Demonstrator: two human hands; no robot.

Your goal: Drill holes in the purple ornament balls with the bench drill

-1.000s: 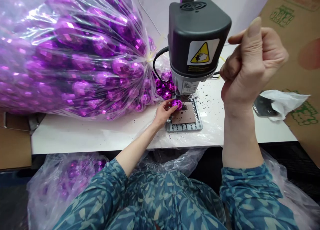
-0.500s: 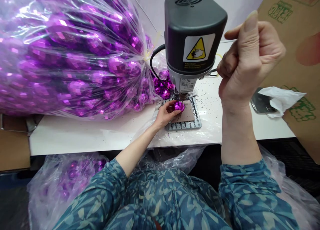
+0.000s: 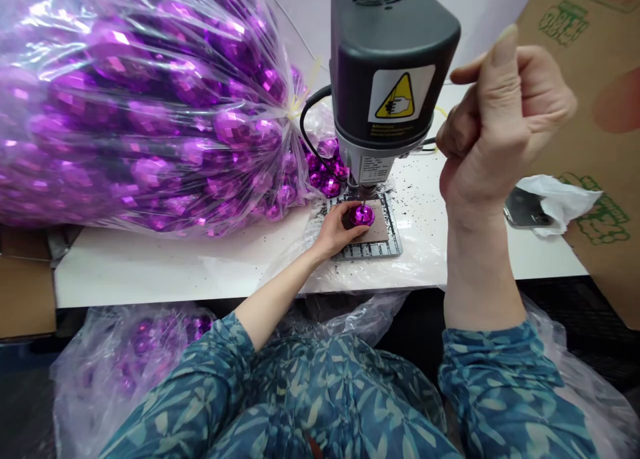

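Under the drill press [image 3: 393,59], my left hand [image 3: 336,231] pinches a shiny purple mirrored ball [image 3: 362,214] between thumb and fingers. The ball rests on a square board [image 3: 379,231] over the slotted metal base [image 3: 395,246], directly below the chuck; the bit seems to meet its top. Raised to the right of the motor housing, my right hand [image 3: 505,119] is closed in a fist. What it grips, if anything, is hidden behind the fingers.
A big clear bag [image 3: 150,112] of purple balls fills the left, with loose balls [image 3: 327,179] beside the press. Dark chips dot the white table [image 3: 240,266]. At right are a phone [image 3: 525,209], a crumpled tissue [image 3: 570,202] and a cardboard box [image 3: 610,132]. Another bag [image 3: 130,366] hangs below.
My left hand has shifted the ball slightly right, under the bit, and its fingers have opened a little around it. My right hand stays closed at nearly the same height.
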